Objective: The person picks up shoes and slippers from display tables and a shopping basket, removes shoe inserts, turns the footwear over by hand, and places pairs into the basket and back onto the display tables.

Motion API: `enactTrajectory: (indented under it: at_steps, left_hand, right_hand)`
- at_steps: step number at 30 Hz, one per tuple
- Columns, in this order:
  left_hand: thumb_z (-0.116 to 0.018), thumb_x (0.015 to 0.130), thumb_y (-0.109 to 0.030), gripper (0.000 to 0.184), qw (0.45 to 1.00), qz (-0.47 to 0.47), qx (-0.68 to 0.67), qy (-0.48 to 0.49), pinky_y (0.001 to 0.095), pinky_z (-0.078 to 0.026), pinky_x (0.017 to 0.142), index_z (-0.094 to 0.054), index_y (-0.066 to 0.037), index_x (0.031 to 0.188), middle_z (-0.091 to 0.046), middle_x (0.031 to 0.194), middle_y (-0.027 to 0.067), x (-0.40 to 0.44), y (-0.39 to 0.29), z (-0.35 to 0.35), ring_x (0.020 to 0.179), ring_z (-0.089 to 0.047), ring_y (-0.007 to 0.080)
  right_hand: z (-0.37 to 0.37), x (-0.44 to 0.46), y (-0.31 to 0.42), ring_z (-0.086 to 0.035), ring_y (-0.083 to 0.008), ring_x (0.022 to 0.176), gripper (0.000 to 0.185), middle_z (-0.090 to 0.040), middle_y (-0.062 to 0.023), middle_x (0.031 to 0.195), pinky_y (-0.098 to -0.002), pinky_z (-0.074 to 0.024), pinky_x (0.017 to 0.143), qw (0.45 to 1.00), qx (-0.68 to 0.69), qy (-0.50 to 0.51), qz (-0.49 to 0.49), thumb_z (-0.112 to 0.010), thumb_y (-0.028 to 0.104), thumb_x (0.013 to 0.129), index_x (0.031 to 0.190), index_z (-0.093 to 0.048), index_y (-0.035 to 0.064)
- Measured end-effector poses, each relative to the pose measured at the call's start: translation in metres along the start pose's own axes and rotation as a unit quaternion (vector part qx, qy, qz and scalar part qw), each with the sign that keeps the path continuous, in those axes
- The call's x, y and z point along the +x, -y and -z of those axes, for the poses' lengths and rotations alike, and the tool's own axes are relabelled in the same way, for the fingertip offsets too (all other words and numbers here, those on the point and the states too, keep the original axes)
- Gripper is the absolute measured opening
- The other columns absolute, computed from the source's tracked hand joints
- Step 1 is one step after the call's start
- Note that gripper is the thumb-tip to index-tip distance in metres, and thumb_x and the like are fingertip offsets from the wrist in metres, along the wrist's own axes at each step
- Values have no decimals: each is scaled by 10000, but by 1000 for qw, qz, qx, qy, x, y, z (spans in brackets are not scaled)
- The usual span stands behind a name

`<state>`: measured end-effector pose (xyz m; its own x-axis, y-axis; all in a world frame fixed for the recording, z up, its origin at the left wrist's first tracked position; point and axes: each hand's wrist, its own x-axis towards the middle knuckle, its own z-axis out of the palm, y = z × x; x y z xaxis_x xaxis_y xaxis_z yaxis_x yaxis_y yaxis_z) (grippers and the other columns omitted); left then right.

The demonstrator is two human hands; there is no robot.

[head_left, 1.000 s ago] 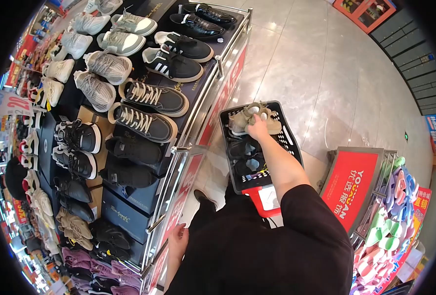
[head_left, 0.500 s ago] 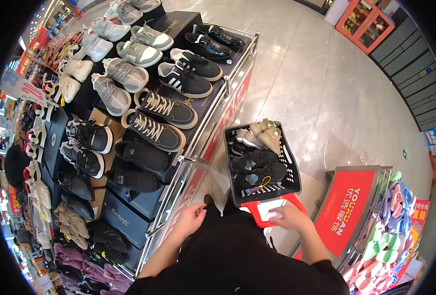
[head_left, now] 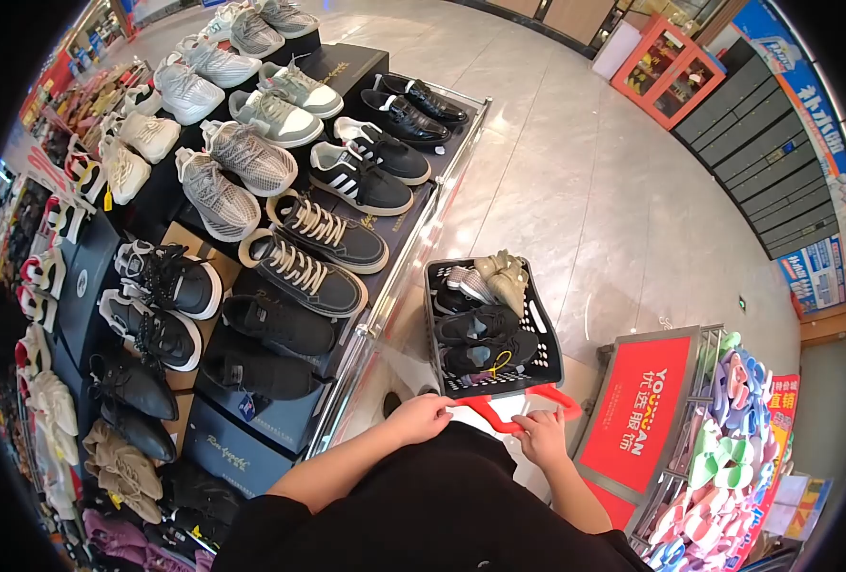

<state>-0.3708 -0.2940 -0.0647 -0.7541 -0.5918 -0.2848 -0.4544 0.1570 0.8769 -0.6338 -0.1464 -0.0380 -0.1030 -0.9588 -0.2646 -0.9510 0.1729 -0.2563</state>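
A black shopping basket (head_left: 549, 329) with a red handle (head_left: 485, 412) stands in front of me. Inside it lie black sneakers (head_left: 480, 326), a pair of beige shoes (head_left: 505, 279) and a grey-striped shoe (head_left: 468, 282); a yellow tag hangs among the black ones. My left hand (head_left: 423, 418) is closed at the left end of the red handle, beside the basket's near rim. With bent fingers, my right hand (head_left: 543, 438) grips the handle's near bar.
To the left, a display table with a metal rail (head_left: 456, 176) bears rows of shoes on boxes, such as dark laced sneakers (head_left: 313, 272). A red sign stand (head_left: 632, 400) and a rack of coloured slippers (head_left: 723, 448) stand at right. Grey lockers (head_left: 766, 153) line the far right.
My left hand has moved right, from beside the display table to the basket's handle. My right hand has shifted slightly left and down along the handle. The view has turned a little.
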Motion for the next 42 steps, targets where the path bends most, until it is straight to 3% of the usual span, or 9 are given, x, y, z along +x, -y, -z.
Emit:
enactTrajectory:
  at_steps: [2, 5, 8, 18, 24, 28, 35, 39, 42]
  left_hand:
    - [-597, 879, -193, 345, 999, -22, 2, 26, 398, -500, 823, -613, -60, 1197, -645, 982, 149, 14, 4, -11, 930, -627, 321]
    - [-594, 884, -189, 564, 983, -177, 37, 20, 413, -470, 951, -422, -90, 1412, -523, 1308, 207, 36, 3, -28, 1094, -590, 364]
    - [-595, 878, -189, 659, 982, -158, 71, 80, 431, -435, 1010, -316, -100, 1468, -372, 1449, 251, 56, -3, -36, 1166, -548, 399]
    - [-635, 827, -198, 730, 968, -117, 222, 2, 457, -468, 954, -293, -92, 1464, -263, 1490, 307, 129, -14, -21, 1140, -554, 425]
    - [-631, 826, -201, 730, 978, -9, 179, 107, 448, -449, 985, -298, -85, 1466, -295, 1502, 252, 189, -53, 9, 1204, -514, 415]
    - [-619, 831, -195, 712, 989, -32, 122, 82, 442, -444, 993, -311, -77, 1462, -356, 1481, 223, 231, -51, 10, 1218, -509, 396]
    - [-612, 837, -180, 502, 966, 18, 122, -225, 430, -450, 975, -519, -40, 1310, -573, 1245, 214, 236, -78, 108, 1139, -555, 372]
    - [-642, 830, -221, 507, 873, 94, 202, -434, 443, -457, 931, -527, -57, 1296, -593, 1144, 197, 228, -73, 219, 1073, -567, 372]
    - [-682, 813, -337, 583, 794, 218, 295, -485, 462, -431, 898, -483, -160, 1332, -560, 1163, 178, 229, -53, 292, 1088, -561, 343]
  right_hand:
    - [-4, 11, 2, -559, -244, 1050, 250, -621, -24, 980, -595, -269, 1063, 1000, 7, -10, -6, -682, 254, 807, 1053, -700, 212]
    - [-6, 33, 5, -555, -241, 1053, 251, -620, -26, 974, -584, -256, 1064, 999, 38, -30, -15, -679, 264, 816, 1062, -699, 214]
    - [0, 61, 9, -550, -240, 1053, 265, -620, -31, 965, -533, -278, 1043, 998, 45, -38, -26, -690, 291, 811, 1063, -701, 212]
    - [12, 153, -11, -557, -262, 1037, 314, -644, -48, 1006, -512, -319, 1006, 993, 48, -111, -15, -696, 301, 811, 1101, -692, 182]
    - [33, 201, -58, -565, -263, 1021, 313, -642, -51, 959, -519, -333, 980, 992, 53, -113, 31, -713, 264, 794, 1086, -694, 154]
    - [52, 228, -93, -569, -264, 987, 302, -630, -60, 916, -512, -337, 945, 990, 53, -113, 68, -744, 256, 760, 1040, -706, 149]
    - [88, 252, -172, -569, -276, 974, 267, -634, -60, 876, -530, -307, 963, 991, 69, -50, 107, -735, 291, 748, 978, -715, 158]
    - [111, 257, -217, -575, -279, 949, 217, -642, -62, 884, -525, -308, 966, 988, 58, -44, 140, -708, 263, 756, 931, -718, 136]
    - [115, 264, -244, -583, -280, 926, 187, -658, -71, 859, -512, -310, 982, 989, 76, -40, 124, -672, 260, 768, 851, -717, 99]
